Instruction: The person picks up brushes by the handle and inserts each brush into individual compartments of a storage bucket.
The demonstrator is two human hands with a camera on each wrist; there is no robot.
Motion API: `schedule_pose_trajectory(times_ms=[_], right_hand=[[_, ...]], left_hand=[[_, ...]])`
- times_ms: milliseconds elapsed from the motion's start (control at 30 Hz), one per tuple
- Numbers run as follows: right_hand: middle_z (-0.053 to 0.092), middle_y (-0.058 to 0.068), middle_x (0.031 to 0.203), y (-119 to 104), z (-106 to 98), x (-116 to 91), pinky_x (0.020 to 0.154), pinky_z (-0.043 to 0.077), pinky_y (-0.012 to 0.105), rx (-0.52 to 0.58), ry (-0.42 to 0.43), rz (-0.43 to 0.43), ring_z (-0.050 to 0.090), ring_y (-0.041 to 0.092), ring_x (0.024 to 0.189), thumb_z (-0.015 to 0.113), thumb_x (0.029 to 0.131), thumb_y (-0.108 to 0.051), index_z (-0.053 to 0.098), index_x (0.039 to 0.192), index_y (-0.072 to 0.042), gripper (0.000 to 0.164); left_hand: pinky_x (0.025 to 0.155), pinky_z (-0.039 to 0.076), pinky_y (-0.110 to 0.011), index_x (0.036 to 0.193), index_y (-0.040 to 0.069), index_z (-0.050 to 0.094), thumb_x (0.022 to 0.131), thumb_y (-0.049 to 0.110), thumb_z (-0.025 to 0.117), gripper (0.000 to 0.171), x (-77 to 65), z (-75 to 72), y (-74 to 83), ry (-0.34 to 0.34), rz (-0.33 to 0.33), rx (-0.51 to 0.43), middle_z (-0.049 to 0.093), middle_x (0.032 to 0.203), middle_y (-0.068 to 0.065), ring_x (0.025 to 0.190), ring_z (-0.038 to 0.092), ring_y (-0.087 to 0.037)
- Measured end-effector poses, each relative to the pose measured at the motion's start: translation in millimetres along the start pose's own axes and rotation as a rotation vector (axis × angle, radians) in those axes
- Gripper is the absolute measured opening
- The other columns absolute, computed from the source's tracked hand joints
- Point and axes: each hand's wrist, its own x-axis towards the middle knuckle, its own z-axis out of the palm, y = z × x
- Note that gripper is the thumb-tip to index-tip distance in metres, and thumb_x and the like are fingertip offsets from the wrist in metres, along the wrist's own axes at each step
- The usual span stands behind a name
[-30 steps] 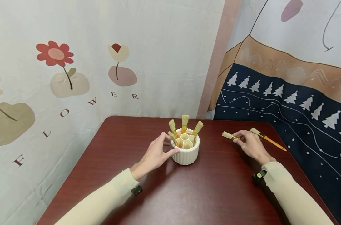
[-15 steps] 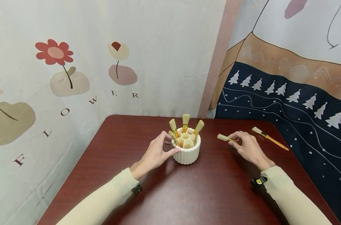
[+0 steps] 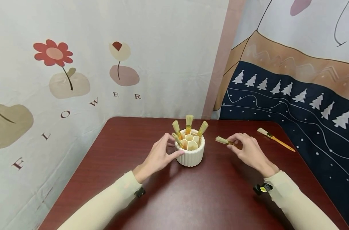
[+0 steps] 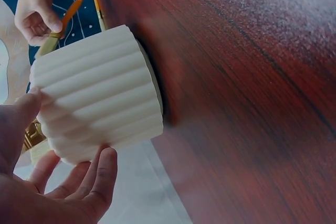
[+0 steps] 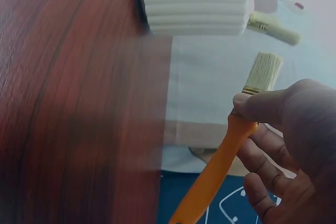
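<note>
A white ribbed brush holder [image 3: 190, 157] with a divided inside stands upright on the table; several paintbrushes [image 3: 189, 124] lean in its compartments, bristles up. My left hand [image 3: 160, 155] grips its left side, thumb at the front rim and fingers round the far side, as the left wrist view [image 4: 97, 95] of the ribbed wall confirms. To the right of the holder, my right hand [image 3: 248, 152] pinches a paintbrush [image 5: 220, 161] with an orange handle near its metal band. In the head view its pale bristles [image 3: 221, 140] point left toward the holder, apart from it.
Another paintbrush [image 3: 275, 139] with a yellow-orange handle lies near the right edge of the dark red table [image 3: 191, 201]. Behind the table hang a pale flower-print cloth [image 3: 168, 57] and a navy cloth with white trees [image 3: 278, 105].
My right hand has carried its paintbrush left, away from the brush lying on the table and closer to the holder. My left hand has stayed at the holder.
</note>
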Motion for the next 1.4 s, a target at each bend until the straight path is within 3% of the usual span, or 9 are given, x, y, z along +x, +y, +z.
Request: schedule_pose_trajectory(times_ms=[900, 1233, 1400], right_hand=[[0.083, 0.000, 0.111, -52, -10, 2, 0.089, 0.057, 0.045, 0.044, 0.033, -0.106, 0.074, 0.022, 0.097, 0.097, 0.094, -0.004, 0.081, 0.121, -0.018, 0.034], [0.083, -0.005, 0.111, -67, -13, 6, 0.088, 0.056, 0.036, 0.065, 0.058, -0.162, 0.072, 0.011, 0.095, 0.098, 0.092, -0.003, 0.082, 0.120, -0.020, 0.036], [0.082, -0.006, 0.110, -76, -14, 7, 0.089, 0.061, 0.036, 0.081, 0.060, -0.194, 0.076, 0.012, 0.095, 0.099, 0.091, -0.003, 0.080, 0.119, -0.020, 0.038]], left_hand=[[0.105, 0.070, -0.053, 0.123, 0.011, 0.063, 0.099, 0.031, 0.098, 0.047, 0.9, -1.7, 0.4, -0.006, -0.001, -0.029, 0.079, 0.129, -0.011, 0.122, 0.086, -0.034], [0.104, 0.070, -0.054, 0.124, 0.011, 0.063, 0.099, 0.032, 0.097, 0.047, 0.2, -2.4, 0.3, -0.018, -0.015, -0.028, 0.079, 0.128, -0.012, 0.122, 0.085, -0.036], [0.104, 0.070, -0.055, 0.124, 0.010, 0.063, 0.099, 0.031, 0.097, 0.047, 0.0, -2.4, 0.1, -0.020, -0.018, -0.028, 0.079, 0.129, -0.014, 0.122, 0.085, -0.037]])
